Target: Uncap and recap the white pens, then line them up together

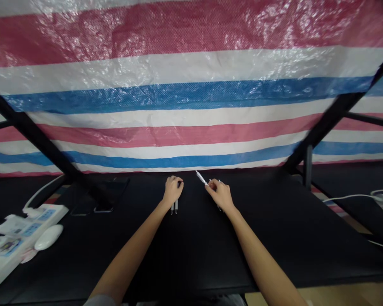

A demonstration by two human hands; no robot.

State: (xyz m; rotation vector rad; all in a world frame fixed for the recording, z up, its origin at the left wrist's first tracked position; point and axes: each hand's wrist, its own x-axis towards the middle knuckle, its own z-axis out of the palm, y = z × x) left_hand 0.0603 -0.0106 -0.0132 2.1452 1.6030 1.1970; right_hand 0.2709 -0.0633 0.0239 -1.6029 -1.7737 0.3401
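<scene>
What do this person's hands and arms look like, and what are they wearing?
The left hand and right hand are bare, without gloves, and no watch or bracelet shows. A grey sleeve shows at the bottom of the view.

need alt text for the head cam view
A person's left hand closes over two slim white pens while their right hand grips another white pen above a black desk. Behind hangs a red, white and blue striped tarpaulin; a white power strip and white computer mouse lie at lower left.
</scene>
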